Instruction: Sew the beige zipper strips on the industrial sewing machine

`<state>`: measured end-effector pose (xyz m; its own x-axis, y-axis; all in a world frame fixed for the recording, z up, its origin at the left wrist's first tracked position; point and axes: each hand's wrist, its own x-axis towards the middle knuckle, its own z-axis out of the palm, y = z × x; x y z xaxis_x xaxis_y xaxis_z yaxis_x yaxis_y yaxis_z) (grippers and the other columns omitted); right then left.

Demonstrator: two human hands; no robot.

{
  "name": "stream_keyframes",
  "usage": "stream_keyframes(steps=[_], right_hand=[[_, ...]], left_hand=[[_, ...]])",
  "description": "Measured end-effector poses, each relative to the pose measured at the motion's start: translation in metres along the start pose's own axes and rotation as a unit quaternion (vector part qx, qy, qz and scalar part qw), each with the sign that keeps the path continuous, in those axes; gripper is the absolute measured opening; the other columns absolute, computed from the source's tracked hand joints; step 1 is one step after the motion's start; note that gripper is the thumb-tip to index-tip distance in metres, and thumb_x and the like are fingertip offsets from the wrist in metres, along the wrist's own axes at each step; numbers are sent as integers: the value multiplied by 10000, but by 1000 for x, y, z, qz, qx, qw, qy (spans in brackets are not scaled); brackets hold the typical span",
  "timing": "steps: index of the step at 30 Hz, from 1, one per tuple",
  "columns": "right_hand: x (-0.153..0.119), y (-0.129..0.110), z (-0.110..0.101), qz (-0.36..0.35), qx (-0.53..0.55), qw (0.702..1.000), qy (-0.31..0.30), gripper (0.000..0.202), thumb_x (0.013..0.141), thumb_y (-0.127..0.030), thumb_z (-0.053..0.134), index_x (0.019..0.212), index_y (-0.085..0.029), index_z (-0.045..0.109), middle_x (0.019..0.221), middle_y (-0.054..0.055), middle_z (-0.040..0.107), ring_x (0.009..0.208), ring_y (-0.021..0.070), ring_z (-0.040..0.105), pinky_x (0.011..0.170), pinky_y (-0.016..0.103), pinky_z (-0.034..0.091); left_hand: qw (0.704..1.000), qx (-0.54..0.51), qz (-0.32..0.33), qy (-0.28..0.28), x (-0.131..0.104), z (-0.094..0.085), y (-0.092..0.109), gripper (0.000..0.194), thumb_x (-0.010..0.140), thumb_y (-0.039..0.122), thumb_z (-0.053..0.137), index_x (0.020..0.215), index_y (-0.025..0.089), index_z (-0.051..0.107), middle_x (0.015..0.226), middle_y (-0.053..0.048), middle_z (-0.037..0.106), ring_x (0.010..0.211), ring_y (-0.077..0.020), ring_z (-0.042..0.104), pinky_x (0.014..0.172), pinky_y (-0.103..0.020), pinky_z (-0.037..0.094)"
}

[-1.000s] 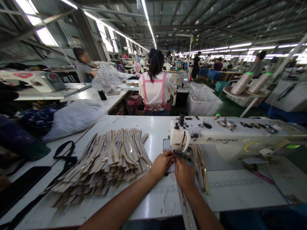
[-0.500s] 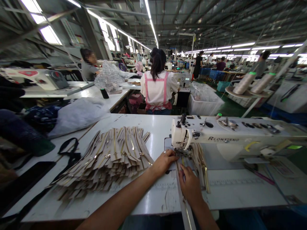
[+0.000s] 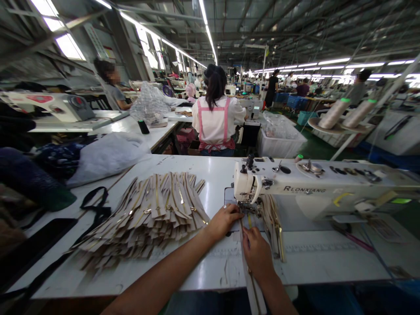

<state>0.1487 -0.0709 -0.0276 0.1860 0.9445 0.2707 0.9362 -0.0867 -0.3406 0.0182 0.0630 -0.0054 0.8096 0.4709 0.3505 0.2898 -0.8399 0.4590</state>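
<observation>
A beige zipper strip (image 3: 250, 291) with a gold-coloured slider runs from beneath the needle area of the white sewing machine (image 3: 288, 181) down over the table's front edge. With fingers bent and close together, my left hand (image 3: 226, 222) presses on its upper end beside the presser foot; a ring shows on one finger. Just below, my right hand (image 3: 258, 253) is closed around the strip, thumb and forefinger pinching its edge. More zipper strips (image 3: 271, 227) hang behind the needle, right of my hands. The fingertips of my left hand partly hide the stitching spot.
A large fanned pile of beige zippers (image 3: 157, 214) lies left of my arms. Black straps (image 3: 96, 210) and a white plastic bag (image 3: 110, 157) are farther left. Thread cones (image 3: 335, 113) stand behind the machine. A person in a pink apron (image 3: 213, 116) sits ahead, facing away.
My right hand has shifted slightly left along the strip, and the strip's lower end has swung a little left. My left hand stays by the presser foot. A person at back left has moved left.
</observation>
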Motion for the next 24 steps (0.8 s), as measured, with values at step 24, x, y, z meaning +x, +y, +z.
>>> stream_keyframes(steps=[24], right_hand=[[53,-11,-7,32,-60,995,-72,348,958,-175,385,1181,-219,650,1022,69,738,805,180,717,662,248,502]], left_hand=[[999,30,-18,29,-6,-1,3,275,953,179,439,1083,180,682,999,-84,657,947,-218,557,865,-356,496]])
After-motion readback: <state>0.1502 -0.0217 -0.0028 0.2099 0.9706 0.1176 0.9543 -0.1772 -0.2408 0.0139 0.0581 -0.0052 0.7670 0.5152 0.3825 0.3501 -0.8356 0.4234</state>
